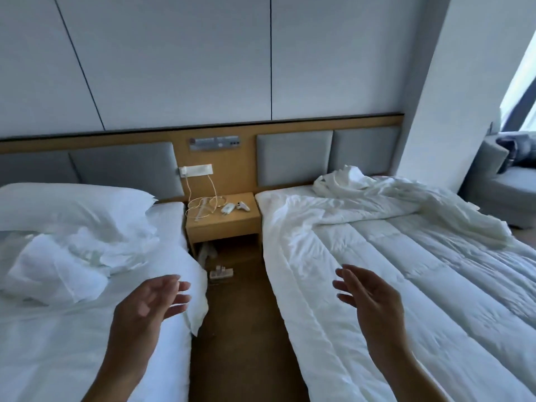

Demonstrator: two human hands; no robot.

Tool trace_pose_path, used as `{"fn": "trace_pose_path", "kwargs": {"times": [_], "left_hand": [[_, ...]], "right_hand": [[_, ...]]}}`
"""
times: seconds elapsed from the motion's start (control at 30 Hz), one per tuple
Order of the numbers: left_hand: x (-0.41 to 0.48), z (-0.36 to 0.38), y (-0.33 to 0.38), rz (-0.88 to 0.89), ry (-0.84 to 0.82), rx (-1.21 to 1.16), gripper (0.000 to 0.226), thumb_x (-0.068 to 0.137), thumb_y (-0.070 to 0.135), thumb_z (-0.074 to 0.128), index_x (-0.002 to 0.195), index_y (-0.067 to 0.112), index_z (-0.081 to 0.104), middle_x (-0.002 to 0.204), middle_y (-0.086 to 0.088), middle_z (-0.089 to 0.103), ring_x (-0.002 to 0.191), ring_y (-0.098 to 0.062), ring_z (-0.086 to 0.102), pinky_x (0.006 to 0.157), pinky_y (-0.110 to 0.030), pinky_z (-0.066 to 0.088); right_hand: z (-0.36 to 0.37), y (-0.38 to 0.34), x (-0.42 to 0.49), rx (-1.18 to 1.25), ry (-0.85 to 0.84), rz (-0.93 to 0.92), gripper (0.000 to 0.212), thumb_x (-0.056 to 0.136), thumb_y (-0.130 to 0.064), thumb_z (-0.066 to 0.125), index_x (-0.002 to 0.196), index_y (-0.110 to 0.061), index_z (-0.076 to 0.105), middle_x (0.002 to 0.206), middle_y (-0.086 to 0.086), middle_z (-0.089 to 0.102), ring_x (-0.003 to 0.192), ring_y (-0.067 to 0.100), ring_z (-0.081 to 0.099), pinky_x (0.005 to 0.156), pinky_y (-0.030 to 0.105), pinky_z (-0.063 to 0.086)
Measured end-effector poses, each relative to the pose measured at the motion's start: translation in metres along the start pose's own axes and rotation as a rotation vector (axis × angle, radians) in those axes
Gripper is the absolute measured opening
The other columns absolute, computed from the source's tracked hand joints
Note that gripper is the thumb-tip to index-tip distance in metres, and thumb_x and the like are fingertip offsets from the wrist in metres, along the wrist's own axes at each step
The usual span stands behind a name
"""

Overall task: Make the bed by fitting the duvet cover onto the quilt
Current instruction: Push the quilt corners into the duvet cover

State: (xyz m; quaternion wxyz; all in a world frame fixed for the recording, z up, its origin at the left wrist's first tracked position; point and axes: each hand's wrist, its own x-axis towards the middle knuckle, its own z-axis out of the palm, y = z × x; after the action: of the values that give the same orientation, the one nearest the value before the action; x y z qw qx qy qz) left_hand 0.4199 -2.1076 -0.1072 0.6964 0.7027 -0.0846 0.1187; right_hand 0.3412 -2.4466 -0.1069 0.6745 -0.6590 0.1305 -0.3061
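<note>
1. Our fingers were spread and slack on both hands, the left hand (pixel 145 303) and the right hand (pixel 368 297), palms facing each other, holding nothing.
2. The right hand hovered over the near edge of the quilt (pixel 406 271); the left hung over the other bed (pixel 72 343), well apart from it.
3. The quilt lay to our right, its long axis running away from us toward the headboard (pixel 293 158).
4. The crumpled duvet cover (pixel 391 192), we judged, sat bunched at the quilt's far end, beyond reach.
</note>
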Motion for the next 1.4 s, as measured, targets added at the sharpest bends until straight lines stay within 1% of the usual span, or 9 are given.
{"fn": "trace_pose_path", "kwargs": {"times": [0.27,0.4,0.6,0.8,0.93,1.07,1.23,1.33,1.4], "left_hand": [[0.167,0.019,-0.06,-0.061,-0.224,-0.021,0.031,0.086,0.036,0.063,0.103,0.012,0.072,0.095,-0.009,0.077,0.084,-0.03,0.075,0.075,-0.033,0.063],[0.256,0.054,-0.099,-0.081,-0.297,-0.019,0.031,0.087,0.035,0.062,0.104,0.011,0.072,0.093,-0.009,0.077,0.082,-0.028,0.075,0.072,-0.03,0.063],[0.383,0.117,-0.136,-0.128,-0.35,-0.024,0.032,0.087,0.037,0.063,0.107,0.013,0.072,0.096,-0.008,0.077,0.087,-0.029,0.075,0.073,-0.031,0.063],[0.501,0.175,-0.16,-0.145,-0.397,-0.014,0.033,0.088,0.031,0.062,0.109,0.006,0.07,0.096,-0.013,0.076,0.086,-0.03,0.074,0.072,-0.031,0.063],[0.575,0.23,-0.191,-0.182,-0.49,-0.038,0.038,0.085,0.031,0.063,0.111,0.003,0.068,0.098,-0.017,0.075,0.089,-0.036,0.072,0.073,-0.034,0.064],[0.653,0.299,-0.234,-0.216,-0.594,-0.076,0.039,0.084,0.031,0.064,0.11,0.002,0.067,0.099,-0.018,0.074,0.088,-0.034,0.071,0.08,-0.041,0.062],[0.749,0.397,-0.287,-0.244,-0.754,-0.063,0.037,0.082,0.032,0.067,0.106,0.004,0.068,0.095,-0.014,0.076,0.081,-0.024,0.073,0.068,-0.028,0.062],[0.798,0.457,-0.318,-0.238,-0.861,0.043,0.038,0.077,0.039,0.083,0.103,0.014,0.072,0.096,-0.007,0.077,0.088,-0.023,0.073,0.075,-0.033,0.062],[0.829,0.504,-0.349,-0.195,-0.956,0.189,0.036,0.075,0.051,0.084,0.099,0.028,0.073,0.096,0.007,0.076,0.091,-0.014,0.072,0.08,-0.031,0.056]], "right_hand": [[0.081,0.042,0.072,-0.05,0.178,0.014,0.03,0.072,-0.048,0.074,0.093,-0.027,0.078,0.089,0.004,0.077,0.083,0.023,0.076,0.063,0.025,0.059],[0.103,0.073,0.141,-0.05,0.278,0.029,0.034,0.071,-0.044,0.073,0.093,-0.018,0.077,0.088,0.005,0.077,0.081,0.022,0.076,0.062,0.025,0.059],[0.138,0.119,0.27,-0.012,0.312,0.086,0.008,0.09,-0.013,0.069,0.095,-0.012,0.075,0.084,0.007,0.077,0.078,0.024,0.075,0.06,0.024,0.058],[0.165,0.143,0.385,-0.011,0.328,0.109,0.009,0.088,-0.025,0.072,0.094,-0.022,0.078,0.089,0.004,0.077,0.082,0.021,0.075,0.069,0.033,0.056],[0.177,0.164,0.452,-0.045,0.373,0.092,0.015,0.091,-0.022,0.07,0.091,-0.035,0.078,0.088,0.001,0.077,0.08,0.019,0.075,0.065,0.027,0.056],[0.182,0.197,0.523,-0.084,0.481,0.13,0.011,0.092,-0.018,0.07,0.089,-0.025,0.077,0.086,0.001,0.077,0.078,0.018,0.075,0.065,0.028,0.057],[0.2,0.236,0.614,-0.162,0.619,0.204,0.006,0.091,-0.018,0.072,0.09,-0.023,0.075,0.084,0.002,0.076,0.077,0.016,0.075,0.065,0.03,0.059],[0.206,0.261,0.665,-0.276,0.649,0.26,0.005,0.089,-0.022,0.075,0.092,-0.026,0.074,0.084,-0.006,0.076,0.078,0.01,0.073,0.07,0.036,0.06],[0.202,0.286,0.701,-0.383,0.661,0.311,0.011,0.087,-0.027,0.077,0.097,-0.027,0.074,0.086,-0.013,0.075,0.08,0.002,0.071,0.07,0.027,0.057]]}}
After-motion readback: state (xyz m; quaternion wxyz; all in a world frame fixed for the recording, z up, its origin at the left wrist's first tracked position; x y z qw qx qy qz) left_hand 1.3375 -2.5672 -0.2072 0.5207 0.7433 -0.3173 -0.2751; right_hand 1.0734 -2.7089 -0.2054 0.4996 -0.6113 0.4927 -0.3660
